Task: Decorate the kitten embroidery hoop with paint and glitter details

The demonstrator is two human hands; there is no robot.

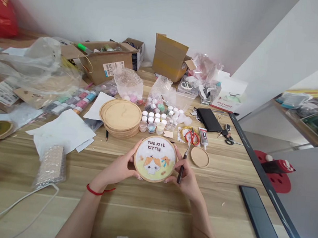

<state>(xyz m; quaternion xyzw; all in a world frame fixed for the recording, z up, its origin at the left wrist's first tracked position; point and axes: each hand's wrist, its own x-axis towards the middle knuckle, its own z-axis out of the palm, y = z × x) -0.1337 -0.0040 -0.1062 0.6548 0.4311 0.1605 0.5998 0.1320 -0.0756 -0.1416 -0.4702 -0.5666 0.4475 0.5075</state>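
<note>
My left hand (119,167) and my right hand (185,182) hold a round wooden embroidery hoop (155,159) between them, gripping its rim at both sides. Its white and yellow fabric shows a cartoon cat and the lettered words "THE KITE KITTEN". My right hand also pinches a slim black-handled tool (182,169) with a small metal tip, which rises beside the hoop's right rim. A red cord (96,190) circles my left wrist. Just beyond the hoop lie red-handled scissors (192,137) and a small round wooden disc (199,157).
The wooden table (131,200) holds stacked wooden discs (122,115), several small paint pots (155,118), a glue tube (203,138), a black pouch (208,119), keys (225,131) and a dark phone (261,217). Cardboard boxes (103,62) and plastic bags crowd the back.
</note>
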